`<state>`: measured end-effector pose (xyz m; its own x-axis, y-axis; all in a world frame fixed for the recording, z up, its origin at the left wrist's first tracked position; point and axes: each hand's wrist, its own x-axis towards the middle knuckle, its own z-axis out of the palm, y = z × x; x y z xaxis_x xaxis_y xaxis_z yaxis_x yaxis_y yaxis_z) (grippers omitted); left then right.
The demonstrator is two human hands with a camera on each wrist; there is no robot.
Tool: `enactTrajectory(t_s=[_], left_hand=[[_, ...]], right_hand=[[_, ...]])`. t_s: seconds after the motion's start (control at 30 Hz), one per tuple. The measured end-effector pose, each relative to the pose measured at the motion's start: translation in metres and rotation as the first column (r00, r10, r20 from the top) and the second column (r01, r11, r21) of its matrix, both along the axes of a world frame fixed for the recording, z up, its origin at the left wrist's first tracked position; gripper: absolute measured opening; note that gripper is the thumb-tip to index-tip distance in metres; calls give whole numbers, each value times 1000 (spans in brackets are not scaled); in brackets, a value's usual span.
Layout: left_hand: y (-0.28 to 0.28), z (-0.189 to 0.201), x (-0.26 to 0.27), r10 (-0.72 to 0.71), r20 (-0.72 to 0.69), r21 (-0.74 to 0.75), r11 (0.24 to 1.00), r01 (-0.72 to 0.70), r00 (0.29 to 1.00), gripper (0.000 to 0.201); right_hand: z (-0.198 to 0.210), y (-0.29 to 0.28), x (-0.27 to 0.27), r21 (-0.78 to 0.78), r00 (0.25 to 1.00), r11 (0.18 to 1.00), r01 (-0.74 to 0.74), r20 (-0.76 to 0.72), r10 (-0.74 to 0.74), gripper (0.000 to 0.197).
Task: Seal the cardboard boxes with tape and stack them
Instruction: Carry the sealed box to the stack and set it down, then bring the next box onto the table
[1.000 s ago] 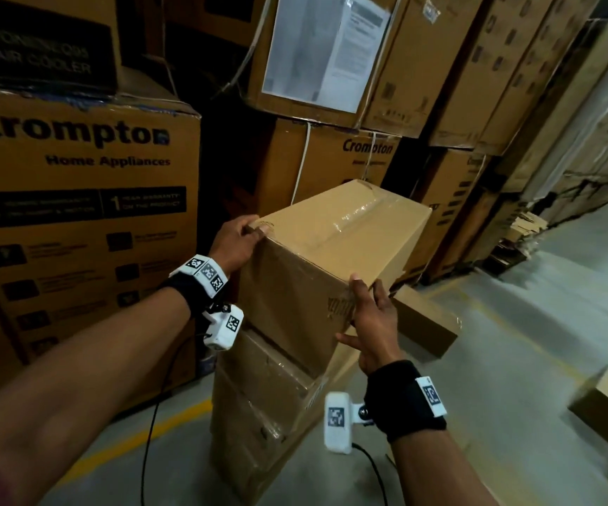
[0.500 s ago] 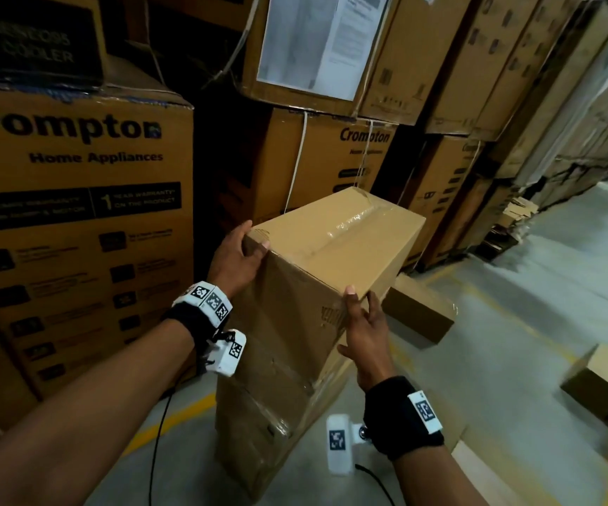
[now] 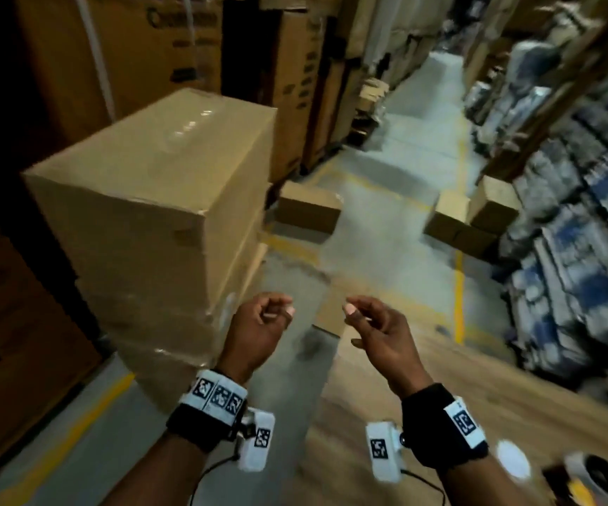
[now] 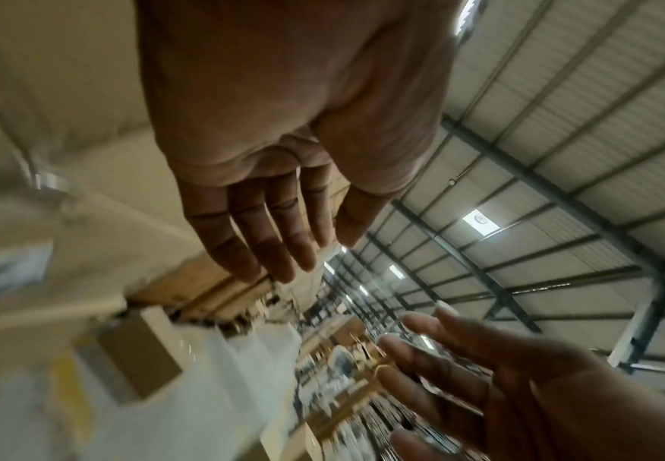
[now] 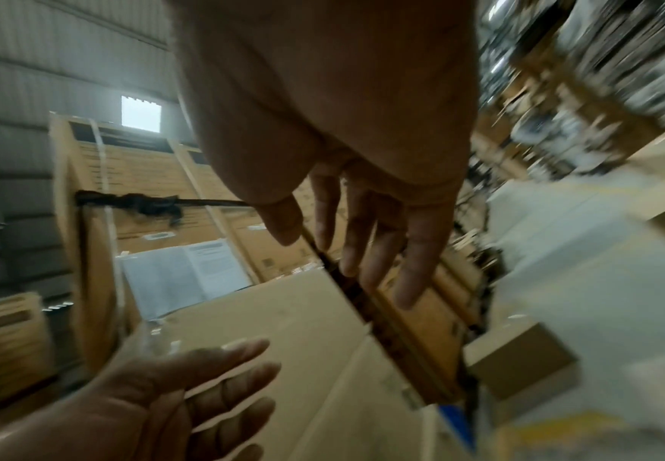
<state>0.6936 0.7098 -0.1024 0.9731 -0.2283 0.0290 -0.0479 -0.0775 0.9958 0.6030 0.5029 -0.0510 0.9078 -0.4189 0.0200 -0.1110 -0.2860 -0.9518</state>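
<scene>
Three views: head, left wrist, right wrist.
Head view: left hand [image 3: 258, 332] and right hand [image 3: 377, 332] hang apart, fingers loosely curled, holding nothing; taped top box [image 3: 156, 184] rests on the stack [image 3: 171, 323] at left, clear of both hands; tape roll [image 3: 598, 476] lies at lower right.
Left wrist view: fingers [image 4: 244, 237] relaxed, empty.
Right wrist view: fingers [image 5: 366, 230] relaxed, empty; top box below.
Risk: top box sits slightly askew and may slide if bumped; loose boxes [image 3: 470, 220] on the floor could trip.

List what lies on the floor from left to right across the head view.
Stack of taped boxes → single flat box → pair of boxes by the right-hand racks, tape roll at bottom right.
</scene>
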Motion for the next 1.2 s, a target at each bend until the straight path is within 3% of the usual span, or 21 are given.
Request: enactTrajectory(t_s=[0.1, 0.2, 0.3, 0.5, 0.63, 0.77, 0.93, 1.2], left_hand=[[-64, -10, -28, -203, -50, 70, 976, 206, 978, 9], [-131, 6, -65, -339, -14, 114, 934, 338, 941, 16], [-218, 27, -121, -501, 32, 148, 858, 491, 865, 11], [-398, 72, -257, -701, 57, 149, 710, 689, 710, 8], [-485, 102, -320, -773, 43, 90, 635, 768, 634, 6], [-543, 124, -345, -826, 32, 58, 563, 824, 562, 9], [-609, 146, -322, -870, 38, 93, 493, 865, 492, 10], [-744, 189, -286, -861, 32, 41, 509, 860, 508, 22]], right_hand=[[-13, -63, -71, -68, 986, 984, 167, 3, -168, 9], [-12, -118, -142, -81, 953, 950, 302, -5, -304, 9], [-5, -192, -232, -102, 892, 886, 452, 47, -450, 7], [25, -332, -403, -71, 667, 665, 743, 159, -728, 7], [43, -398, -477, -25, 536, 543, 839, 204, -819, 8], [56, -443, -494, -23, 499, 506, 862, 219, -839, 12], [77, -494, -471, -29, 503, 506, 862, 167, -848, 18], [114, -598, -454, 3, 496, 505, 863, 179, -850, 21]])
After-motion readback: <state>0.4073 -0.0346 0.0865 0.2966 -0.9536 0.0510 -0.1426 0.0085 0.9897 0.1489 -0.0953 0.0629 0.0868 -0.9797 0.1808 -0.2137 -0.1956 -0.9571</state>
